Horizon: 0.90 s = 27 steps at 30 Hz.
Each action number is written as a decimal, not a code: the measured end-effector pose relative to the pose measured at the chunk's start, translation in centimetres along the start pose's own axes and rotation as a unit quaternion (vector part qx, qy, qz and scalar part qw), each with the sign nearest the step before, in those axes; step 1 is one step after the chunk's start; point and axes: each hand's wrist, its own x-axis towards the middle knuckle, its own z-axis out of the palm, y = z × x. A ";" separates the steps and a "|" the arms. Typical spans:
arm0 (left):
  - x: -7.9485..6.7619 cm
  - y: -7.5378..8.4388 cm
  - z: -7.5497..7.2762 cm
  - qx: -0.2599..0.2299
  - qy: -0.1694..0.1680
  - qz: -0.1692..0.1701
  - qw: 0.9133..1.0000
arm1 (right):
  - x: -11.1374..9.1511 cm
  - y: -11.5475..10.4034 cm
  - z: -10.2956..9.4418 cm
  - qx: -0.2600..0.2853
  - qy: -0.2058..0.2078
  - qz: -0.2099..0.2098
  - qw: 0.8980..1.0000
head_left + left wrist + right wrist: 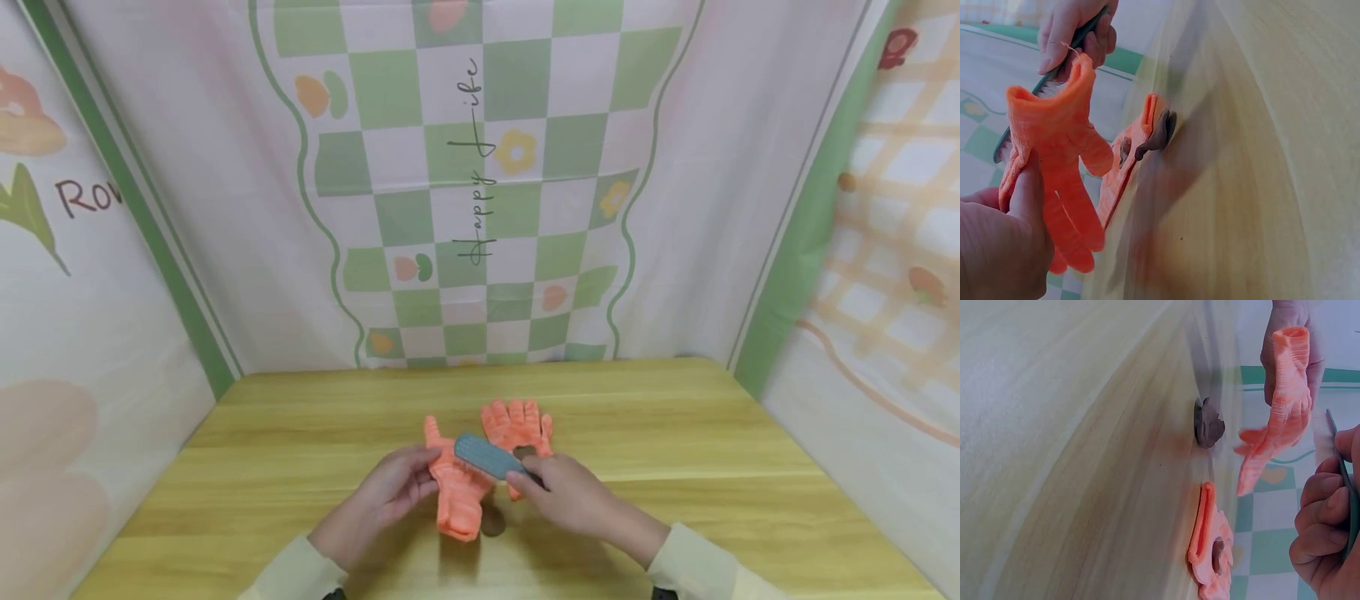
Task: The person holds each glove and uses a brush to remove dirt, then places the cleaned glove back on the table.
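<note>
My left hand [393, 485] grips an orange knitted glove [459, 492] by its side, above the table, with the thumb across it in the left wrist view. My right hand [568, 493] holds the handle of a teal brush [486, 456], whose pale bristles [1050, 89] show behind the glove cuff. From the head camera the brush overlaps the glove; whether the bristles touch it I cannot tell. A second orange glove [516, 423] lies on the table, a dark brown lump [523, 451] on it. Another brown lump [1210, 424] sits on the tabletop near the held glove.
The wood-grain table [300, 433] ends at a hanging cloth [517, 200] with green and white checks. Printed cloth walls stand at the left [90, 333] and the right [877, 292].
</note>
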 end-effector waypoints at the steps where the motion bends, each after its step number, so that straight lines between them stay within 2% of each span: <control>1: 0.0 0.0 0.0 0.002 -0.002 0.000 1.000 | 0.0 0.0 0.0 0.004 -0.001 0.000 1.000; 9: -0.1 -0.2 0.0 0.006 0.005 -0.020 1.000 | -0.1 0.0 0.1 0.031 -0.020 -0.003 0.999; 20: -0.3 -0.1 0.3 -0.044 -0.001 -0.017 0.999 | -0.2 0.3 0.1 0.058 -0.038 -0.002 0.998; 27: -0.4 0.3 0.4 -0.037 0.004 -0.002 0.999 | -0.4 0.8 0.0 0.052 -0.034 0.004 0.998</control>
